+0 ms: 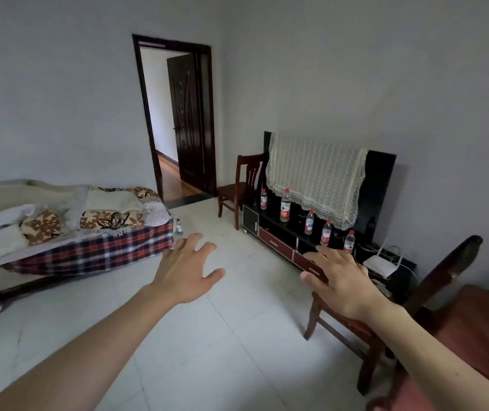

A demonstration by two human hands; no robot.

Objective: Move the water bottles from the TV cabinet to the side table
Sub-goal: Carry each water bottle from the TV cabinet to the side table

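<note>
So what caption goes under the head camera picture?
Both open hands, left and right, reach toward five water bottles standing on the TV cabinet.

I have one view only, a wide-angle camera worn on the head, so nothing overlaps with a second view. It looks forward and down across the room from standing height. My left hand [187, 271] and right hand [341, 280] reach out close below the lens, forearms entering from the bottom corners. The cabinet [279, 235] sits well off at centre right, along the right wall, seen obliquely from above. The doorway [175, 114] is farthest, up the middle. Straight edges bow near the frame borders.
</note>
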